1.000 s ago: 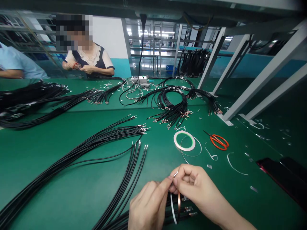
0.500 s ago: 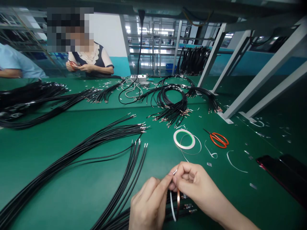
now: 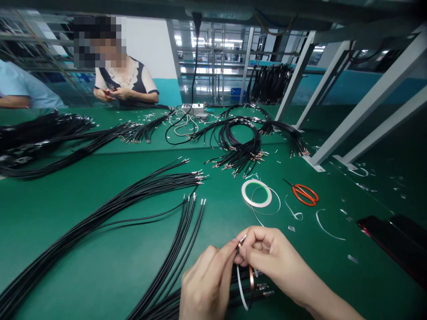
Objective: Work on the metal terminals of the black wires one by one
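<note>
My left hand (image 3: pixel 207 278) is closed in a pinch around a black cable whose bare silvery tip (image 3: pixel 243 239) pokes up between the fingertips. Against that tip, my right hand (image 3: pixel 267 249) pinches a narrow copper tape strip (image 3: pixel 251 278). The copper strip loops down below the fingers, alongside a white backing strip (image 3: pixel 241 286). Most of the held cable is hidden by my hands. Under them lie more black cables, with wrapped ends (image 3: pixel 263 286) showing at the right. Just beyond my hands rests a white tape roll (image 3: pixel 245 198).
Orange-handled scissors (image 3: pixel 306 194) lie right of the roll among tape scraps. Black cable bundles (image 3: pixel 116 202) stretch across the left, and a coiled bundle (image 3: pixel 230 135) sits farther back. White metal posts (image 3: pixel 336 129) stand at right. A co-worker (image 3: pixel 125 82) works across the table.
The cable tip between my fingers has turned slightly and shows more, with copper visible at its base. The hanging strips have shifted a little right. My hands stay nearly in place.
</note>
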`<action>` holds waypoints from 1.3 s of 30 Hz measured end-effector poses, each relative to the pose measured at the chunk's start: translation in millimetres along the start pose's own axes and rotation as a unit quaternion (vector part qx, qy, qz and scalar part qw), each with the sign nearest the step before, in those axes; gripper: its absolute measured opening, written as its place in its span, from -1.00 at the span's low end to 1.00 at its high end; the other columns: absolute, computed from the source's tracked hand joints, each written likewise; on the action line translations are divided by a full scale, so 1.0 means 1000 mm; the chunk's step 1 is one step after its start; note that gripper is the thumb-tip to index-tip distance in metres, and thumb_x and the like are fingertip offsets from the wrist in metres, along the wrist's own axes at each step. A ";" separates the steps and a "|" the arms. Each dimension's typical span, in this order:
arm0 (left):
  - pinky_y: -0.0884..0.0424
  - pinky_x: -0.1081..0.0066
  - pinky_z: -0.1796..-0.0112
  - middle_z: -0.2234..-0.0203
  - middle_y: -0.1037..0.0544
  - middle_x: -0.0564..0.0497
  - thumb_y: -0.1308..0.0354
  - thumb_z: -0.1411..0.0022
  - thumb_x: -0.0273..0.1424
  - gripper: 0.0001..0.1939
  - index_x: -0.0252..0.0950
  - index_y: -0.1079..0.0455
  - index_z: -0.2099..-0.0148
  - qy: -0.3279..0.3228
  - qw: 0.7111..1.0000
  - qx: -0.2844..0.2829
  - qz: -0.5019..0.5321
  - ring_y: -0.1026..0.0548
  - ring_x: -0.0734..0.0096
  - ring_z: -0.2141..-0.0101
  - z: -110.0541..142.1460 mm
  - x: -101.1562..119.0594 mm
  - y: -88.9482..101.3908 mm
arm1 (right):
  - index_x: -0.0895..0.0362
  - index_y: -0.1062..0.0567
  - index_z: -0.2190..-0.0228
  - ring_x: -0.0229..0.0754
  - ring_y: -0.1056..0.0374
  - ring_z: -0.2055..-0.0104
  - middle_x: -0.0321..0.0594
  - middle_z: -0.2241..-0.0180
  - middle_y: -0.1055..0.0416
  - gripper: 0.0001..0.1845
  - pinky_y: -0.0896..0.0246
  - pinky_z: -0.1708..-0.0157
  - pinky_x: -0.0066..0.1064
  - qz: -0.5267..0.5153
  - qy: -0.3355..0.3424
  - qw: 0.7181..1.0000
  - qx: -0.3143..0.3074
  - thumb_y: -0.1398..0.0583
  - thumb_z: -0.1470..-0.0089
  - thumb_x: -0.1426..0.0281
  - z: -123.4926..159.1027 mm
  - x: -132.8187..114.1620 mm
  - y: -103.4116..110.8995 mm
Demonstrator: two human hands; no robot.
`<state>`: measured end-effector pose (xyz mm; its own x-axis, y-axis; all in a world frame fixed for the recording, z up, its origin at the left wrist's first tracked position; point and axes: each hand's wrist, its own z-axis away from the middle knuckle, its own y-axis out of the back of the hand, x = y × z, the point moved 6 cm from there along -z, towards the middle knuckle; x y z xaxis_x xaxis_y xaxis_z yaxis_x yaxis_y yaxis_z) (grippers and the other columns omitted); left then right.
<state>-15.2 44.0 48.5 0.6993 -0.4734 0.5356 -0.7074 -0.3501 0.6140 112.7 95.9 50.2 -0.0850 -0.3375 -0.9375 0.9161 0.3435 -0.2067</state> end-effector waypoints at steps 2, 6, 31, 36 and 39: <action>-0.47 0.53 0.37 0.47 -0.51 0.03 -0.07 -0.31 -0.59 -0.69 -0.29 -0.43 -0.06 0.002 1.000 0.003 0.001 -0.50 0.49 0.46 0.000 0.000 0.000 | 0.17 -0.42 0.61 -0.25 -0.44 0.39 -0.23 0.39 -0.44 -0.84 -0.30 0.44 -0.47 -0.003 -0.004 1.000 0.002 -0.28 0.10 0.45 0.000 0.000 0.000; -0.46 0.54 0.37 0.47 -0.52 0.03 -0.05 -0.32 -0.60 -0.69 -0.30 -0.43 -0.06 0.005 1.000 0.000 0.002 -0.50 0.51 0.46 0.000 -0.001 -0.001 | 0.18 -0.43 0.61 -0.27 -0.44 0.42 -0.25 0.40 -0.45 -0.85 -0.30 0.41 -0.45 -0.004 -0.004 1.000 0.010 -0.29 0.11 0.45 -0.001 0.002 0.001; -0.47 0.56 0.40 0.48 -0.50 0.04 -0.01 -0.33 -0.58 -0.66 -0.26 -0.43 -0.07 -0.006 1.000 -0.001 0.001 -0.50 0.51 0.49 0.001 0.000 -0.001 | 0.18 -0.43 0.58 -0.27 -0.42 0.43 -0.24 0.44 -0.48 -0.87 -0.25 0.42 -0.46 0.004 0.003 1.000 -0.003 -0.27 0.07 0.46 -0.003 0.002 0.003; -0.46 0.54 0.38 0.45 -0.50 0.03 -0.04 -0.31 -0.63 -0.65 -0.28 -0.41 -0.09 0.001 1.000 -0.016 0.001 -0.50 0.50 0.46 0.002 -0.001 -0.002 | 0.19 -0.44 0.58 -0.28 -0.42 0.41 -0.23 0.41 -0.49 -0.86 -0.25 0.41 -0.47 0.004 0.004 1.000 -0.011 -0.27 0.05 0.48 -0.001 0.004 0.003; -0.46 0.53 0.37 0.47 -0.48 0.04 -0.04 -0.31 -0.62 -0.64 -0.28 -0.40 -0.10 0.002 1.000 -0.019 0.000 -0.48 0.50 0.46 0.002 -0.001 -0.002 | 0.19 -0.44 0.59 -0.27 -0.42 0.39 -0.22 0.40 -0.49 -0.86 -0.25 0.42 -0.48 0.010 0.002 1.000 -0.015 -0.25 0.04 0.50 0.000 0.003 0.002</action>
<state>-14.7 43.2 45.3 0.7004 -0.4693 0.5378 -0.7023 -0.3189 0.6364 114.3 96.0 46.7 -0.0686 -0.3260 -0.9429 0.9057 0.3759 -0.1959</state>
